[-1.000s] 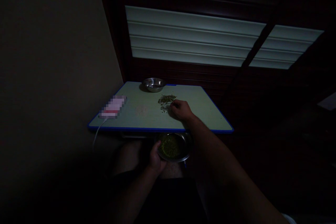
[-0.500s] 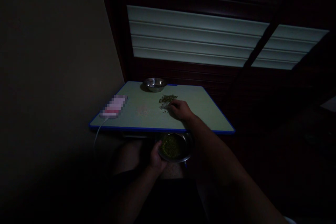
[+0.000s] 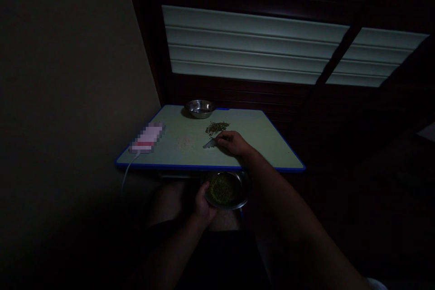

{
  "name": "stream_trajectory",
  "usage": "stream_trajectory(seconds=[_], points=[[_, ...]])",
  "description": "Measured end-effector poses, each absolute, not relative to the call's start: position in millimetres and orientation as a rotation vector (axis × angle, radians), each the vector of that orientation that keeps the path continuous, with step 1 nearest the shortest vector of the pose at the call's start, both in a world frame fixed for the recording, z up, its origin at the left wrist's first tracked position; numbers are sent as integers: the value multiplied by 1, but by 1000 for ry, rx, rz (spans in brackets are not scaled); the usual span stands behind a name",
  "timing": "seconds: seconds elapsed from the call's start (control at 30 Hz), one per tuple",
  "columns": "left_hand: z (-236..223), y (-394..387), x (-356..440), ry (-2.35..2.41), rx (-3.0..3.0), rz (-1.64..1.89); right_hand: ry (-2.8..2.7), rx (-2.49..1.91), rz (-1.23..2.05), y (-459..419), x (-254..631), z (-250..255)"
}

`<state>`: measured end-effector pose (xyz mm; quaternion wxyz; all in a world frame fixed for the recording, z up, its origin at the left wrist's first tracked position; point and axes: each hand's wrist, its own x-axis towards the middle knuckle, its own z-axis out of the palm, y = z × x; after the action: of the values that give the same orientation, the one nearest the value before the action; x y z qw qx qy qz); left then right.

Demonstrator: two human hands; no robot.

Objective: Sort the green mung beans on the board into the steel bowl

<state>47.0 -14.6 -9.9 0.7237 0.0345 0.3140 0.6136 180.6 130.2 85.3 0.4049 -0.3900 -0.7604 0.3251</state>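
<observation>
My right hand (image 3: 233, 143) rests on a pale green table with a blue rim (image 3: 272, 133), fingers closed round a small pale tool (image 3: 210, 143) that points left. Just beyond it lies a small heap of dark green seeds (image 3: 216, 127). My left hand (image 3: 201, 205) grips the left rim of a steel bowl (image 3: 240, 190) held on my lap below the table's front edge. That bowl holds many green seeds (image 3: 220, 190). A faint pale patch of fine grains (image 3: 184, 142) lies left of the tool.
An empty steel bowl (image 3: 199, 108) stands at the table's far edge. A phone (image 3: 147, 138) with a white cable (image 3: 126, 172) lies at the table's left. A beige wall rises on the left; dark louvred shutters (image 3: 251, 45) stand behind. The room is dim.
My right hand has drawn slightly toward me from the seed heap, and the pale tool now shows clearly, pointing left. The left hand and lap bowl have stayed put.
</observation>
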Motion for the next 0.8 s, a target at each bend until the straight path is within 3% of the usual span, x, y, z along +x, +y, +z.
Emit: stream_trajectory(seconds=[0.5,0.8], points=[[-9,-15,47,665,82,1367,-1658,-1072,1304,120,186,97],[-9,-15,47,668,74,1359,-1474,-1303,1043,124,202,100]])
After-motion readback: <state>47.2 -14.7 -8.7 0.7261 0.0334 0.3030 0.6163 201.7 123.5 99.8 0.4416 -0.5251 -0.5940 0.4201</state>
